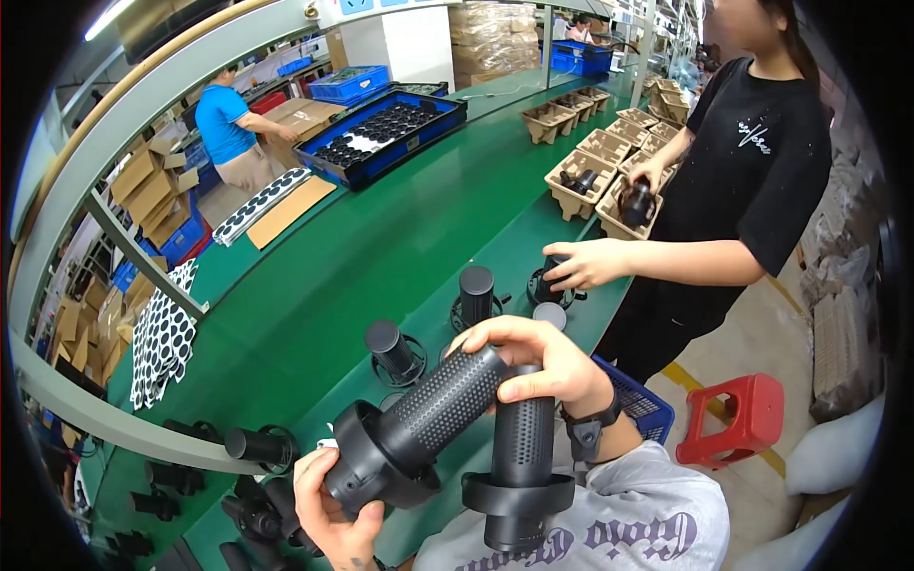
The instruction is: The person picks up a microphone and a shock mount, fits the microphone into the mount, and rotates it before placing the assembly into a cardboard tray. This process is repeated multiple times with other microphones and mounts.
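My left hand (335,506) is closed round the lower end of a black microphone (447,404) with a perforated barrel and a wide ring mount. The microphone tilts up to the right. My right hand (545,366) is closed at its top end, thumb and fingers by the rim. Under that same hand hangs a second microphone (525,438) of the same kind, nearly upright with its ring low. The right palm covers its upper end, so part of that grip is hidden. More black microphones in ring mounts (390,344) (476,293) stand on the green bench just beyond my hands.
A co-worker in black (743,162) stands at right, one hand on a microphone, the other at a pulp tray (609,228). Several microphones (257,447) stand lower left. A blue crate (447,119) of black parts lies across the green belt (381,228). A red stool (738,419) stands right.
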`<state>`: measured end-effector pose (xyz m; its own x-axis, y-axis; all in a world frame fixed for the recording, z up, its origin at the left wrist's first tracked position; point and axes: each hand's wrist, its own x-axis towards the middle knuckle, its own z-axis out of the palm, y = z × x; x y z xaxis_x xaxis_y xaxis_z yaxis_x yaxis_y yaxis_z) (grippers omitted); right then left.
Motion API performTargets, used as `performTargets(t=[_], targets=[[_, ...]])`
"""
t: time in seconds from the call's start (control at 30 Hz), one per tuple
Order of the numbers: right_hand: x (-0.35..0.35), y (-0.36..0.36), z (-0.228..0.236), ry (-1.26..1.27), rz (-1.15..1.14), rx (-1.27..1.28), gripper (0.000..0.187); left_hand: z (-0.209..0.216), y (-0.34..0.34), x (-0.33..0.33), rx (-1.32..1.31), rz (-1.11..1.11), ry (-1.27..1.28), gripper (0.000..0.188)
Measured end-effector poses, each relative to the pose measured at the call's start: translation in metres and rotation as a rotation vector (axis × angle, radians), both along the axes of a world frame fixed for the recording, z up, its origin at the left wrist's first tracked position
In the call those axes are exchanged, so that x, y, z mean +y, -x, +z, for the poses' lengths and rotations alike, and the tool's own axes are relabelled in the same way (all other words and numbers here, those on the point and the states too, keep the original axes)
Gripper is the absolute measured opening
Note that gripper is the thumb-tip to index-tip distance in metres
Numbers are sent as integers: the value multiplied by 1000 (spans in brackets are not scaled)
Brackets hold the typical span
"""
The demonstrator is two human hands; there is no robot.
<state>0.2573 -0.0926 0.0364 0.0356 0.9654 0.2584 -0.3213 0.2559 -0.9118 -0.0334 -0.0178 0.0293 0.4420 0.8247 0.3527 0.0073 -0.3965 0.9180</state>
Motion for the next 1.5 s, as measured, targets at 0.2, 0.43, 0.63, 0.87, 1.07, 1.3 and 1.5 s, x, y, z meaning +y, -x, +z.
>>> performTargets(t=[0.2,0.43,0.63,0.87,1.07,1.3,1.5], targets=[[15,-4,-16,133,77,141,52,2,-18,6,-99,77,-254,46],[18,-5,-26,110,-30,286,61,12,-36,15,58,-26,-572,57],[25,-3,-36,105,-21,269,64,13,-35,14,89,-51,-704,48],[20,0,-35,102,-29,297,66,28,-37,10,163,-136,-972,41],[18,2,-34,95,-31,313,67,33,-39,9,141,-165,-981,39],[18,0,-37,62,15,287,68,37,-34,8,180,-94,-1205,50],[19,1,-37,93,28,336,67,46,-29,-2,332,-238,-1351,31]])
